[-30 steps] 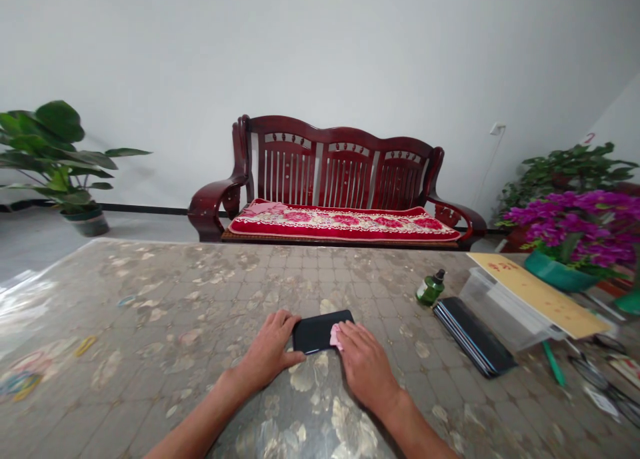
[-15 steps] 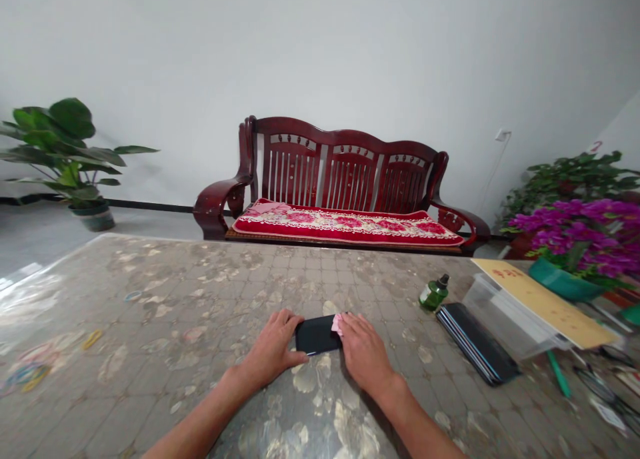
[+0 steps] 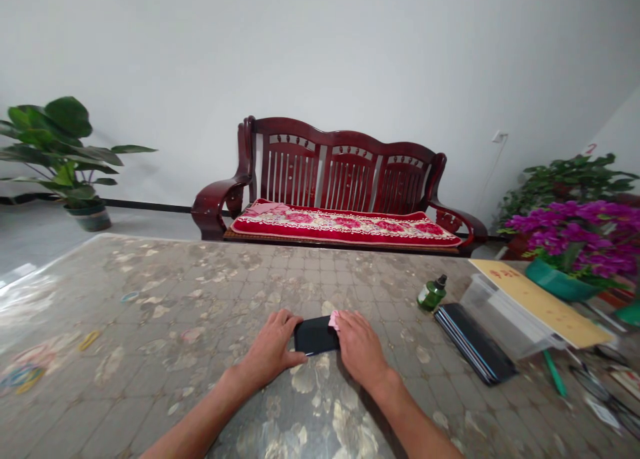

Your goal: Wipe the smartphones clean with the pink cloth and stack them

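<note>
A black phone (image 3: 315, 335) lies flat on the patterned table (image 3: 175, 312) in front of me. My left hand (image 3: 273, 350) grips its left end, thumb along the near edge and fingers curled over the far side. My right hand (image 3: 360, 348) presses a small pink cloth (image 3: 333, 320) onto the phone's right part, fingers together and laid over it. Most of the cloth is hidden under those fingers.
To the right lie a stack of dark phones (image 3: 474, 341), a small green bottle (image 3: 431, 293), a clear plastic box (image 3: 510, 316) under a yellow envelope (image 3: 540, 301), a green pen (image 3: 553, 372) and purple flowers (image 3: 580, 236). Rubber bands (image 3: 23, 377) lie far left. A red wooden bench (image 3: 340, 186) stands behind.
My right hand with the pink cloth has slid leftward over the phone, covering more of its right part. The left hand keeps its hold. The view shifted slightly.
</note>
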